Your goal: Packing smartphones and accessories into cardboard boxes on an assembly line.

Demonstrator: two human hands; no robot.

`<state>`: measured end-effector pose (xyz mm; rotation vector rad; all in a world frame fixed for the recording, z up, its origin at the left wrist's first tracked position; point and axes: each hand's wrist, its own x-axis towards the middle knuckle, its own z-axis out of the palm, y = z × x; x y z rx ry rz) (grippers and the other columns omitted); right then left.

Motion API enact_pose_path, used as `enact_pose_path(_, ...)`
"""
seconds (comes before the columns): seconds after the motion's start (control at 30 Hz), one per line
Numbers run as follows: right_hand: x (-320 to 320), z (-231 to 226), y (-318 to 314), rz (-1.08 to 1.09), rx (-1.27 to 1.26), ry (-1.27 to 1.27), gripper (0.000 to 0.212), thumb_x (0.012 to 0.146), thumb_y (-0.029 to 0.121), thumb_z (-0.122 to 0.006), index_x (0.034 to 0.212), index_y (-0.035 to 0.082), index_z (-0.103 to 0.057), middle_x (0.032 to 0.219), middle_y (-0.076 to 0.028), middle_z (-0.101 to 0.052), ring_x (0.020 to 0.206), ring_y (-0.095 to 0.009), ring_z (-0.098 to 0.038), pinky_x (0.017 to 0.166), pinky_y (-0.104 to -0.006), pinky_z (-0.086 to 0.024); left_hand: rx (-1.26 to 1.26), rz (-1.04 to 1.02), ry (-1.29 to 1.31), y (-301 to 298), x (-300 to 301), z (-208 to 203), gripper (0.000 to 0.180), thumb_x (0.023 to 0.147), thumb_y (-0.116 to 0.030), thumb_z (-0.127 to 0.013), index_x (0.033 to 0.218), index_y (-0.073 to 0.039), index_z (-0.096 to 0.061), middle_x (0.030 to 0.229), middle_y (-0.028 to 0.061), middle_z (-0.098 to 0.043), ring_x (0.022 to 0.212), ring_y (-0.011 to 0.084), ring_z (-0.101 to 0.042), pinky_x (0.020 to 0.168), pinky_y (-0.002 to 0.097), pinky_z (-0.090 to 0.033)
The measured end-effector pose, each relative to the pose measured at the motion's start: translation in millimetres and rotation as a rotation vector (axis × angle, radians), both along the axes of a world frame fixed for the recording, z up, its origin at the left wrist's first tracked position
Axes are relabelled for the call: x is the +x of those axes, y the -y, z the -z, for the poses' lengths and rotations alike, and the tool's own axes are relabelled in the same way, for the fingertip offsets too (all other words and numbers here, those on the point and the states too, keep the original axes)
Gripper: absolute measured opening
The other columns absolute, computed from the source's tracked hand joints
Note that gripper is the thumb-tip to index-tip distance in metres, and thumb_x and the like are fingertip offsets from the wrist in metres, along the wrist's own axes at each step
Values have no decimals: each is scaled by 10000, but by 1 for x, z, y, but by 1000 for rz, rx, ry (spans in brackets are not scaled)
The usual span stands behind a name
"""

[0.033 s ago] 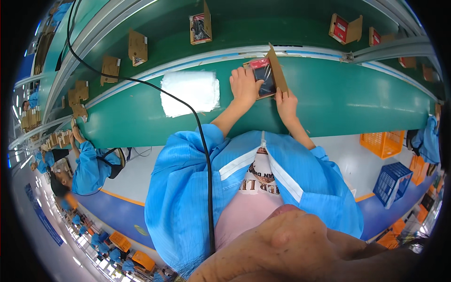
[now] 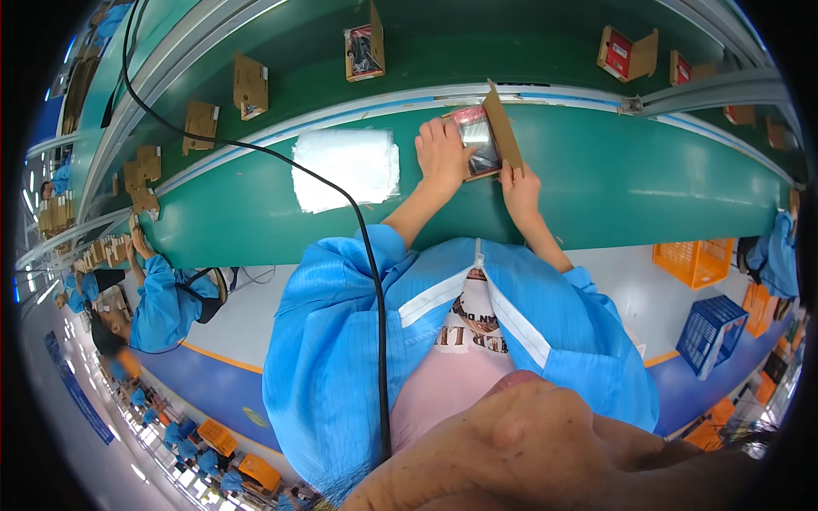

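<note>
At the far edge of the green table, a small brown cardboard box stands open, its lid flap raised on the right. Inside lies a dark flat item under shiny clear plastic, with a red part at its far end. My left hand is closed on the box's left side, its thumb reaching over the inside. Fingers of my right hand grip the near right corner by the base of the flap. What the plastic wraps cannot be made out exactly.
A stack of white plastic sheets or bags lies left of the box. Beyond the rail, several boxes, one an open box, stand on a dark green belt. A black cable hangs across the view. Orange crate and blue crate stand right.
The plastic-covered item in the box now shows a brighter reflection, and its surface looks slightly shifted. My left fingers have moved very slightly; the right hand stays put.
</note>
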<state>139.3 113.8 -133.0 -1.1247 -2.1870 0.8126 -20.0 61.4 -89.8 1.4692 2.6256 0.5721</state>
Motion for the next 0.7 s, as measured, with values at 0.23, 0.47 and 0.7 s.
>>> enact_pose_path(0.23, -1, -1, 1, -13, 56, 20, 147, 874, 124, -567, 808, -6, -574, 710, -191, -578, 612, -376, -579, 557, -429, -475, -14, 398, -182, 5, -16, 18, 567, 810, -287, -624, 1308, -63, -470, 1382, 125, -416, 1287, 264, -374, 1068, 468, -282)
enact_pose_path(0.47, -27, -32, -46, 21, -186, -96, 215, 903, 164, -531, 772, -2, -567, 630, -137, -622, 546, -278, -629, 531, -384, -495, 316, 70, 132, 16, -19, 17, 448, 840, -192, -575, 1225, 18, -486, 1356, 227, -390, 1258, 408, -355, 1055, 486, -283)
enact_pose_path(0.7, -72, 22, -181, 170, -71, -149, 492, 806, 274, -647, 1146, -60, -527, 1041, -251, -591, 959, -350, -577, 818, -416, -466, 140, 211, 54, 3, -7, 42, 479, 872, -216, -549, 1276, 21, -447, 1384, 231, -355, 1283, 398, -338, 1069, 483, -274)
